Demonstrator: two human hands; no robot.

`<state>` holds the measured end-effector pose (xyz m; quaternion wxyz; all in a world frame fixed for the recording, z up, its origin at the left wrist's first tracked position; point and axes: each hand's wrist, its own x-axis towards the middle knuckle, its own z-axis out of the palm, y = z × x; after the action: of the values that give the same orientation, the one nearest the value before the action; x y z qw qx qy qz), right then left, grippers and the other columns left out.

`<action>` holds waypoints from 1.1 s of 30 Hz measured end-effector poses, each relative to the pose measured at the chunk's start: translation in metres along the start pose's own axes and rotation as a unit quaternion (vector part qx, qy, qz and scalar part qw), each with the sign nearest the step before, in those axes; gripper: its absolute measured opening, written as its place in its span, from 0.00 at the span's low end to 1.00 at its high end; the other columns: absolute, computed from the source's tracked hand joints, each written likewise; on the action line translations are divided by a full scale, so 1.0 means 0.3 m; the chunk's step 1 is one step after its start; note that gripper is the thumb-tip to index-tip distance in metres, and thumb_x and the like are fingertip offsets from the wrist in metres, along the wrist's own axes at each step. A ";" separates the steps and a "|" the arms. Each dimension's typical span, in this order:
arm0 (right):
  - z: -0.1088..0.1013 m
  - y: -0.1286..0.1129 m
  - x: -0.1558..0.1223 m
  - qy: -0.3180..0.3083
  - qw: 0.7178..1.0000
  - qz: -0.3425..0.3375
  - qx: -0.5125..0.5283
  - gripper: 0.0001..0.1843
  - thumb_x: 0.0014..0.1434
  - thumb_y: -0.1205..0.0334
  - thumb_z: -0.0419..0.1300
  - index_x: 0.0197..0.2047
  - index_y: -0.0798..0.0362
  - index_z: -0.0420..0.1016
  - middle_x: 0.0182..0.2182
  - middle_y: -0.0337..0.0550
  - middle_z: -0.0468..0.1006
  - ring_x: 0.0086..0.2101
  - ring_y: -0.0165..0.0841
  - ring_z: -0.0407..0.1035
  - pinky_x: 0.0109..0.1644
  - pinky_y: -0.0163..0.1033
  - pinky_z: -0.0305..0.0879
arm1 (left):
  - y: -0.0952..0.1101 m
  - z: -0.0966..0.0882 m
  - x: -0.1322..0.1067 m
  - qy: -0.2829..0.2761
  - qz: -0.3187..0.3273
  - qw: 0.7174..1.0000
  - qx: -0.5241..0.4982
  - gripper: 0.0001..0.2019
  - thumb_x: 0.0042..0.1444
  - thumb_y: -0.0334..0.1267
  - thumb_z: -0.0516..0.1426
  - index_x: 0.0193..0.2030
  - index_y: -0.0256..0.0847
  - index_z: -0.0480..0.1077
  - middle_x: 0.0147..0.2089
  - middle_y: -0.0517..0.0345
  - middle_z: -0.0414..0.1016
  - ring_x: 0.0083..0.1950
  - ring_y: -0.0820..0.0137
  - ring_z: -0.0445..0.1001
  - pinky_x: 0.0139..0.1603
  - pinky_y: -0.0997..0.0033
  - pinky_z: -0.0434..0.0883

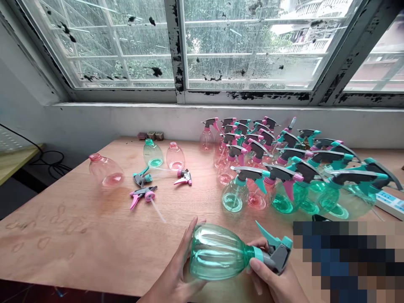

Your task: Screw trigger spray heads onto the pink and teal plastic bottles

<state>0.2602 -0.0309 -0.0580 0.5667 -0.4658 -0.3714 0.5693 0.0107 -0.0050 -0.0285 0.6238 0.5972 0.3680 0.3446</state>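
A clear green spray bottle (221, 252) lies on its side in the air above the near part of the table. My left hand (181, 265) is wrapped round its base end. At the neck, the fingers of my right hand (271, 269) close on the teal collar of the grey and teal spray head (277, 252), which sits on the bottle. Beyond my hands lie loose spray heads: a pink and grey one (143, 195), a teal and grey one (142, 178) and another pink one (184, 177). Headless bottles stand behind them, one green (153, 154) and two pink (175, 157) (106, 170).
Several spray bottles with heads (252, 168) crowd the right side of the wooden table (78, 235). A white power strip (390, 204) lies at the right edge. Small dark blocks (150, 136) sit by the wall under the window (252, 50). Black cable (57, 162) hangs at far left.
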 end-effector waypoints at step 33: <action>0.013 -0.015 -0.006 0.015 0.999 0.015 0.047 0.23 0.51 0.45 0.73 0.38 0.52 0.71 0.19 0.37 0.76 0.14 0.26 0.63 0.17 0.30 0.58 | -0.017 0.000 0.003 0.012 -0.004 1.000 0.008 0.46 0.60 0.44 0.63 0.75 0.58 0.35 0.77 0.51 0.47 0.76 0.53 0.50 0.74 0.50 0.48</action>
<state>0.2576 -0.0318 -0.0524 0.5849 -0.4529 -0.3285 0.5873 0.0112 -0.0044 -0.0336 0.6156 0.5966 0.3810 0.3463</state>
